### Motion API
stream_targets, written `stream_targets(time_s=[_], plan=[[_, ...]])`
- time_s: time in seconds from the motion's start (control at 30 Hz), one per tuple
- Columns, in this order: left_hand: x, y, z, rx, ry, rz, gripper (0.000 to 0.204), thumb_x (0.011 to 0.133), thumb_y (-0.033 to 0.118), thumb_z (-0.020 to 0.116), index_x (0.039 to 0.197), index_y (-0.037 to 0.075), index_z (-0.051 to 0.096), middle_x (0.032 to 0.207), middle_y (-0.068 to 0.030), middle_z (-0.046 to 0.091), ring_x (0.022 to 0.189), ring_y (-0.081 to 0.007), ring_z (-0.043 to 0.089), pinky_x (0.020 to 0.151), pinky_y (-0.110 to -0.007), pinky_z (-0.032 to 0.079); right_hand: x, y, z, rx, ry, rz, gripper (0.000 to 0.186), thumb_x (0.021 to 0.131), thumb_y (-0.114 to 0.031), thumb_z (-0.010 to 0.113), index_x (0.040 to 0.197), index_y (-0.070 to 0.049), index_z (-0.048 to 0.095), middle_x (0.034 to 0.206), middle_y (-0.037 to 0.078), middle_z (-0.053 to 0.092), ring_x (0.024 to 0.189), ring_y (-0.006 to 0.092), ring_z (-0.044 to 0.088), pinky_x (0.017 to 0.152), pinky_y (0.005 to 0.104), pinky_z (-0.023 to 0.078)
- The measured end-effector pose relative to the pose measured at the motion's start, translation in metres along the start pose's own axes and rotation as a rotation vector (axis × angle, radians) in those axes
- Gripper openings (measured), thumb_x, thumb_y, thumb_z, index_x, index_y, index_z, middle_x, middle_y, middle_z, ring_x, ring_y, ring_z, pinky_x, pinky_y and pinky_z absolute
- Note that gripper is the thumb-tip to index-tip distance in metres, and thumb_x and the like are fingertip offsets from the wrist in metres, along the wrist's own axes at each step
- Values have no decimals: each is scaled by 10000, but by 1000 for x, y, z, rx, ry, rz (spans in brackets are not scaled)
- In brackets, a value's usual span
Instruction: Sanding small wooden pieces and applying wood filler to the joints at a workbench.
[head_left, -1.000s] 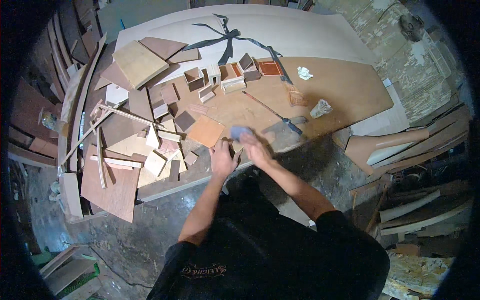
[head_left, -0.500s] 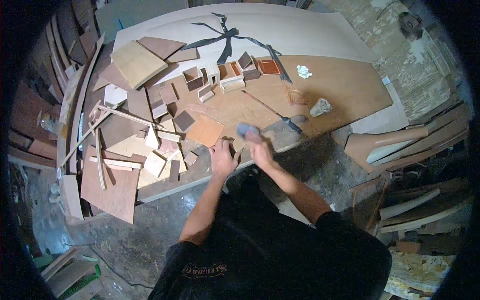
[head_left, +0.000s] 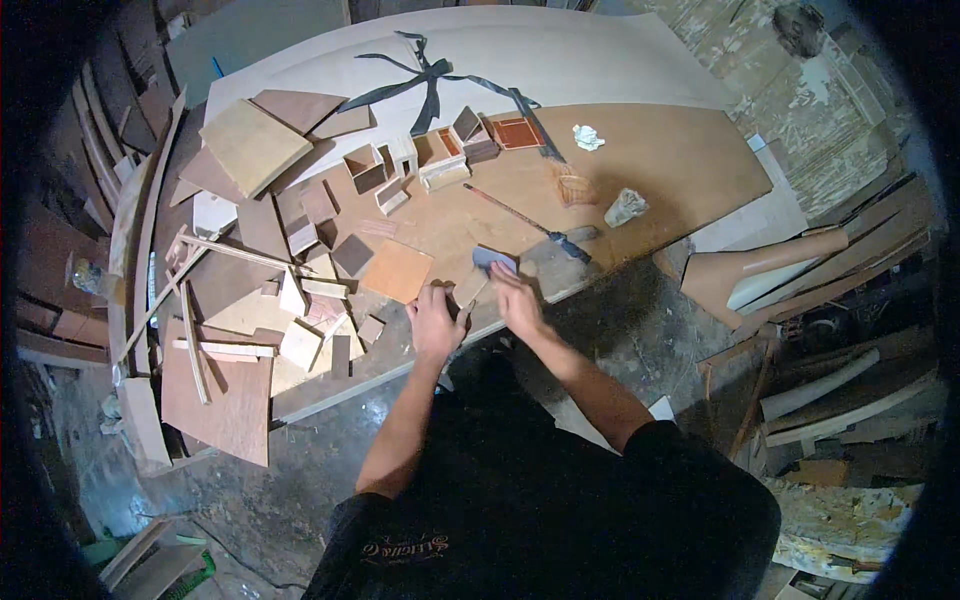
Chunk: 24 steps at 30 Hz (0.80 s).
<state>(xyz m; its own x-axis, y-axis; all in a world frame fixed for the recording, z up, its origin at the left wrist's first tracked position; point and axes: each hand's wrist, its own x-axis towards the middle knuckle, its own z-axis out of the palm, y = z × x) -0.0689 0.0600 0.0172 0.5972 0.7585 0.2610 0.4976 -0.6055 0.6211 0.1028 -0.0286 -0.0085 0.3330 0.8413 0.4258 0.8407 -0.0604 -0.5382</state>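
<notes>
Here, at the frame's centre, the right hand (head_left: 517,302) grips a blue-grey flat rectangular pad (head_left: 487,257) beside a small, flat, tan wooden piece (head_left: 470,289). The left hand (head_left: 437,323) bends its fingers against that piece's left end; their grip cannot be told. A square orange-tan wooden board (head_left: 397,271) lies left of centre, and a long-handled, dark-tipped brush (head_left: 568,244) right of centre.

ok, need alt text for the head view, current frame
A person's right hand holds a blue-grey pad at the near edge of a workbench, with the left hand close by and a small flat piece of wood between them. Wood scraps clutter the left; small open boxes and a long-handled brush lie farther out.
</notes>
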Motion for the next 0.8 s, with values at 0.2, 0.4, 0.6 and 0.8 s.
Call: stream_targets(time_s=[0.2,0.4,0.6,0.8], plan=[[1,-3,0,22,-14,24,484,757,313,747,1113,47,556,1113,-127,538,1094,-294,506,936,-449,338,0,-11,-11,105,-167,-30,341,870,17,511,1188,31,634,1314,220,564,1266,320,524,1071,387,418],[-2,-5,1,44,-36,14,479,766,314,749,1115,51,556,1104,-125,546,1080,-298,518,925,-447,341,-15,-21,5,116,-200,-146,340,851,33,496,1158,37,641,1300,205,580,1263,317,528,1065,392,421],[-2,-6,1,35,-47,-20,503,761,334,748,1130,44,566,1105,-142,558,1083,-308,519,931,-449,348,0,-27,9,77,-215,-23,281,862,17,512,1091,16,674,1253,196,614,1232,325,551,1039,394,441],[-7,0,-1,7,14,2,499,779,345,735,1152,54,577,1153,-130,560,1128,-298,510,940,-449,353,14,-10,11,0,-128,242,282,877,-28,505,1098,-25,681,1165,219,645,1129,360,605,964,426,485]])
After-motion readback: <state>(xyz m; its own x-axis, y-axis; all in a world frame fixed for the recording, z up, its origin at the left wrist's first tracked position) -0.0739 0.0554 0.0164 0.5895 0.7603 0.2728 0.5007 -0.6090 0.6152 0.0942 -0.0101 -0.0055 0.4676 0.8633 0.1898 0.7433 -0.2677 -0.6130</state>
